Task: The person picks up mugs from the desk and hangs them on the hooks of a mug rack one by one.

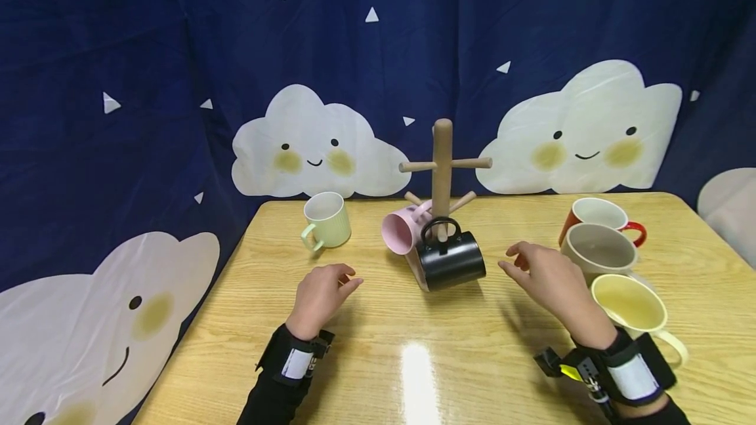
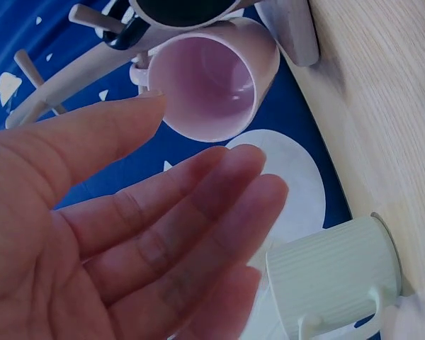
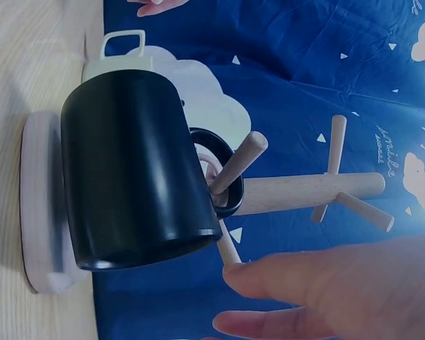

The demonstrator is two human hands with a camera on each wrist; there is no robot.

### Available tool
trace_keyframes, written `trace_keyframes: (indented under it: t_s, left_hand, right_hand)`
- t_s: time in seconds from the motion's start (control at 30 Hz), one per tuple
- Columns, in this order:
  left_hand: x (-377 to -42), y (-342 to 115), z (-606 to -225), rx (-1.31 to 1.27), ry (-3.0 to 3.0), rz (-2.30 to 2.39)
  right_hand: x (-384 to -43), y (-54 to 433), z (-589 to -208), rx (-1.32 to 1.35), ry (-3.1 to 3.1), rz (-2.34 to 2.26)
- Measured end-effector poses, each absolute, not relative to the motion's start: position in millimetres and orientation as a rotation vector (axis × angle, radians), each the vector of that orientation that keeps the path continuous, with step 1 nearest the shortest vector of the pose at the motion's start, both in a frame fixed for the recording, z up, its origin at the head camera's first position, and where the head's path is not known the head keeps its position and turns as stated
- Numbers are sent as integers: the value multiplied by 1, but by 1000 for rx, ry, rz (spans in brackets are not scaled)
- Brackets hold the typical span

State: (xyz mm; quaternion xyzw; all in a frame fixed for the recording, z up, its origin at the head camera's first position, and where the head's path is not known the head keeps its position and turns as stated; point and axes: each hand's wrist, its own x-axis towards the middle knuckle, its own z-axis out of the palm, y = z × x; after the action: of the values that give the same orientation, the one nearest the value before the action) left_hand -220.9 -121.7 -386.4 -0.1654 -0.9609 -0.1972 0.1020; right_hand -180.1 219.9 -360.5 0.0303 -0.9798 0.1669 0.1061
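On a wooden mug rack (image 1: 442,162), a black mug (image 1: 453,261) hangs by its handle from a low front peg. Behind it to the left is a pink mug (image 1: 403,228), tilted with its mouth outward. My left hand (image 1: 320,297) hovers over the table with loosely bent fingers and holds nothing, between the pale green mug (image 1: 328,220) and the rack. To the right of the black mug, my right hand (image 1: 546,279) is also in the air with nothing in it. In the right wrist view its fingertips (image 3: 249,280) appear close to a peg.
A red mug (image 1: 570,222) with a white inside, a grey mug (image 1: 599,251) and a yellow mug (image 1: 629,303) stand in a row on the right of the wooden table (image 1: 366,366). A dark blue cloth (image 1: 331,31) with clouds hangs behind the table.
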Motion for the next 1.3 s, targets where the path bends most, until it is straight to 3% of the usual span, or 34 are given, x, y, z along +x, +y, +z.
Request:
trace_keyframes:
  t_s: [1.3]
  left_hand:
    - [-221,-118,-387,-515,-2849,-585]
  right_hand:
    - [-178,218,-361,95,-2877,469]
